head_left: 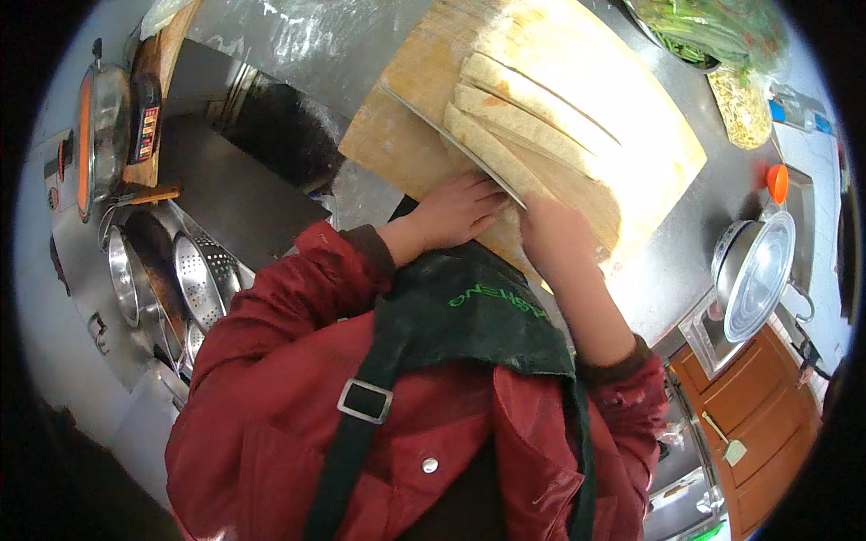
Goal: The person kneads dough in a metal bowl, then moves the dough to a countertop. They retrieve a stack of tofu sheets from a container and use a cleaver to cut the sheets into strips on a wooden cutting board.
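My right hand grips a knife, seen almost edge-on, its blade slanting away to the upper left. Along that blade lies a cut strip of browned flatbread. More long strips spread beyond it, side by side with narrow gaps. All of them rest on a floury wooden cutting board. On the near side of the blade, my left hand lies palm down with fingertips close to the knife. What is under its palm is hidden.
At the right stand a lidded metal pot and an orange cup. Leafy greens and a bag of bean sprouts lie at upper right. Colanders and a glass-lidded pan are at left.
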`<action>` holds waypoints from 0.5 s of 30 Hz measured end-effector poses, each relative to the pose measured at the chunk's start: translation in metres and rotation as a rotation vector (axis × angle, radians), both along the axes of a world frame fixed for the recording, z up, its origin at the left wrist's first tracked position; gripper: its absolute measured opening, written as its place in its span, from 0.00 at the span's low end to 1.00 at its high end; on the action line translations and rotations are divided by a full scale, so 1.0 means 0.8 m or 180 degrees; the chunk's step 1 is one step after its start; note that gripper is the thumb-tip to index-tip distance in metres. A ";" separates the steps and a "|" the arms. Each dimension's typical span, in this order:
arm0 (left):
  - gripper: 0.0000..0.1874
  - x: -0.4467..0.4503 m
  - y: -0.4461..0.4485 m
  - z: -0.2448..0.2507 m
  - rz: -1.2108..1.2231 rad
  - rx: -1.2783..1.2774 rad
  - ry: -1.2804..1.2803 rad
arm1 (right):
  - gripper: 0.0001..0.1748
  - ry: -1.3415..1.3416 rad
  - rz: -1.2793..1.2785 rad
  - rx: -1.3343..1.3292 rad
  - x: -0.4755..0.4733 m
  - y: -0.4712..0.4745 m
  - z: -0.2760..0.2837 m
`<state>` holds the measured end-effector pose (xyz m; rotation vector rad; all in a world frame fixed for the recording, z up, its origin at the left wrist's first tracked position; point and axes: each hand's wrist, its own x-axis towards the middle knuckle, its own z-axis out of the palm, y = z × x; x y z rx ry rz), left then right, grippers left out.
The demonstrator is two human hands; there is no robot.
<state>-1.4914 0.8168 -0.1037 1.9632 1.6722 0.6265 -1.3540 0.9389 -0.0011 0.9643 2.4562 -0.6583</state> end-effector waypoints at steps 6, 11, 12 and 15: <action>0.16 -0.001 0.008 0.009 -0.0045 0.0158 -0.0283 | 0.06 -0.0447 -0.0317 0.0079 0.212 -0.015 0.005; 0.17 -0.003 0.010 0.023 -0.0082 -0.0013 -0.0287 | 0.06 -0.0405 -0.0411 0.0112 0.270 -0.020 0.011; 0.17 -0.002 0.010 0.026 -0.0095 -0.0035 -0.0262 | 0.06 -0.0471 -0.0452 0.0121 0.283 -0.019 0.015; 0.17 -0.005 0.015 0.033 -0.0164 -0.0313 -0.0425 | 0.07 -0.0449 -0.0702 0.0049 0.320 -0.026 0.033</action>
